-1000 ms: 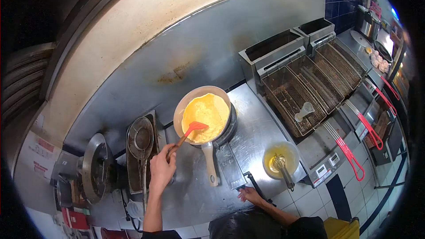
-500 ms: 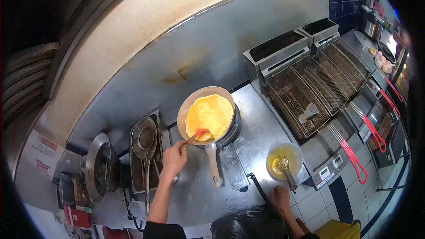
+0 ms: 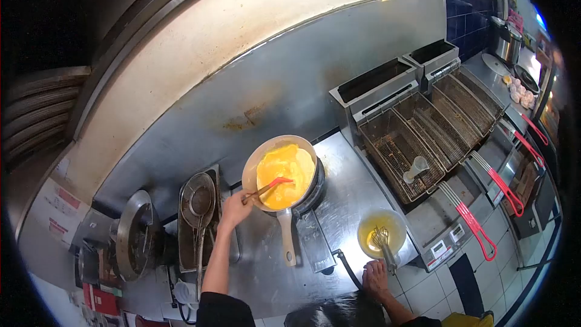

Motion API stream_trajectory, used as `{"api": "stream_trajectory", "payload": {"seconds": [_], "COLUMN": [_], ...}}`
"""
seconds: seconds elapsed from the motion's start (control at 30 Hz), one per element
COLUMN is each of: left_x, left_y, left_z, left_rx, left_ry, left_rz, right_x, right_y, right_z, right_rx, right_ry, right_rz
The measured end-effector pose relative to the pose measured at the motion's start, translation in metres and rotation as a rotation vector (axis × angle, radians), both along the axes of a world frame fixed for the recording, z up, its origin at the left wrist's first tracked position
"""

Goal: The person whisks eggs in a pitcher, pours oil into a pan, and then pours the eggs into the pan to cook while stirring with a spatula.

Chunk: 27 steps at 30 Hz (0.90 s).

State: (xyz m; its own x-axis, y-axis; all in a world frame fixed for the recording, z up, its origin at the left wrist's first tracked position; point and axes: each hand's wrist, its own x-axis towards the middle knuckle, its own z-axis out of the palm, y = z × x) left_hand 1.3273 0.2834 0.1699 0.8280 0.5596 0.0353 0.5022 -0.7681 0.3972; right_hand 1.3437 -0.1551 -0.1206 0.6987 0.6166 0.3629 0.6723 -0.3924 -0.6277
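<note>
My left hand (image 3: 236, 208) is closed round the wooden handle of a spatula with a red head (image 3: 279, 180). Its head rests in the yellow egg (image 3: 287, 166), which covers most of the pan's floor, glossy and wet at the upper left, paler at the right. The beige frying pan (image 3: 249, 177) sits on a burner, its handle pointing towards me. At the counter's front edge lies my right hand (image 3: 376, 277), fingers loosely stretched and holding nothing. Just beyond it stands a bowl (image 3: 400, 230) of yellow liquid with a whisk (image 3: 384, 247) leaning in it.
On the right are fryer baskets (image 3: 417, 151) with red handles; a clear cup (image 3: 416, 169) lies in one. Left of the pan, strainers (image 3: 200, 200) rest over a metal tray. A wok (image 3: 134, 236) stands farther left. A steel backsplash (image 3: 290, 85) rises behind.
The spatula head has shifted from the egg's lower edge towards its middle. Glossy yellow egg now shows at the upper left. My right hand's fingers have stretched out from a curl.
</note>
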Motion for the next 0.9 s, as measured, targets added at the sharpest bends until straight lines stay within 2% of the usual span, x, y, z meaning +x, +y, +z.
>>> {"api": "stream_trajectory", "payload": {"seconds": [0.03,0.07,0.17,0.23,0.37,0.43,0.47,0.57,0.63,0.67,0.73,0.77,0.83,0.9], "left_x": [-0.001,0.003,0.015,0.009,-0.007,0.003,0.006,0.005,-0.008,-0.015,-0.018,-0.016,-0.004,-0.001], "left_y": [0.002,0.003,-0.025,-0.041,-0.014,-0.009,0.000,-0.038,-0.022,-0.018,-0.022,-0.019,-0.003,-0.015], "left_z": [0.004,-0.010,-0.027,-0.012,-0.003,-0.006,-0.032,-0.022,-0.020,-0.007,0.016,0.011,-0.023,-0.035], "left_rx": [0.017,0.063,0.075,-0.026,-0.036,0.075,0.036,-0.017,-0.003,0.006,0.050,0.051,0.075,0.031], "left_ry": [0.028,-0.095,-0.120,-0.133,-0.002,-0.131,-0.189,-0.117,-0.138,-0.065,0.058,0.064,-0.146,-0.161], "left_rz": [0.060,0.056,0.063,0.064,0.064,0.073,0.079,0.079,0.001,0.004,0.100,0.113,0.116,0.101], "right_x": [-0.002,-0.004,-0.002,0.001,-0.004,-0.005,-0.003,-0.002,-0.002,-0.003,-0.002,-0.003,-0.004,0.000], "right_y": [0.001,0.002,0.001,0.001,0.000,0.001,0.002,0.002,0.002,0.001,0.001,0.003,0.006,0.005], "right_z": [0.001,0.005,0.015,0.014,0.025,0.020,0.019,0.029,0.014,0.013,0.020,0.026,0.031,0.029], "right_rx": [-0.055,-0.053,-0.088,-0.114,-0.158,-0.135,-0.114,-0.105,-0.146,-0.193,-0.194,-0.192,-0.181,-0.181], "right_ry": [-0.020,-0.019,-0.026,-0.046,0.006,0.057,0.099,0.052,0.014,-0.019,-0.027,-0.043,-0.046,-0.062], "right_rz": [-0.023,-0.016,-0.034,-0.020,-0.095,-0.072,-0.054,-0.060,-0.086,-0.101,-0.107,-0.106,-0.074,-0.055]}}
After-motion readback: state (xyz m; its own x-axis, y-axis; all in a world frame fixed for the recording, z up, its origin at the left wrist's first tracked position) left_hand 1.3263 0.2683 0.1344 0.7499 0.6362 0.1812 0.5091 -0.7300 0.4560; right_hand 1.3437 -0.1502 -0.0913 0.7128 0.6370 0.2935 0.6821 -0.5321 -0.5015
